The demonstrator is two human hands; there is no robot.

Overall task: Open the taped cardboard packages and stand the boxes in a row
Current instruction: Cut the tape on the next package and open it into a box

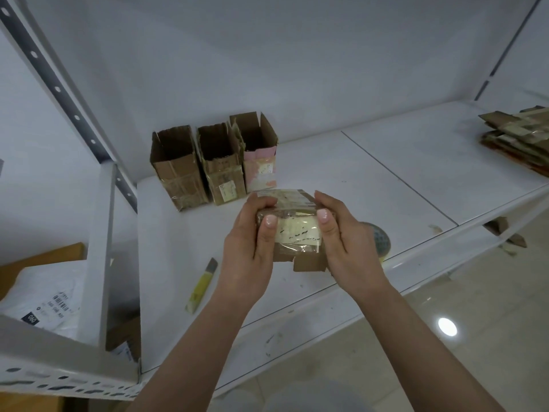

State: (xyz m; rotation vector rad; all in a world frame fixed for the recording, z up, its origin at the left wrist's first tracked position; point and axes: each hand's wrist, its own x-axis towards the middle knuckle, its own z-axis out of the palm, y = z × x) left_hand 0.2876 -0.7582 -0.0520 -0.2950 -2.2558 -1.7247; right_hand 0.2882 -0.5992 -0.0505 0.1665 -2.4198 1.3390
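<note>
We hold a taped cardboard package in both hands above a white shelf.

Our left hand and right hand grip its ends, thumbs on top. Behind it, three opened boxes stand in a row. A yellow knife lies at left, near our left wrist.
</note>
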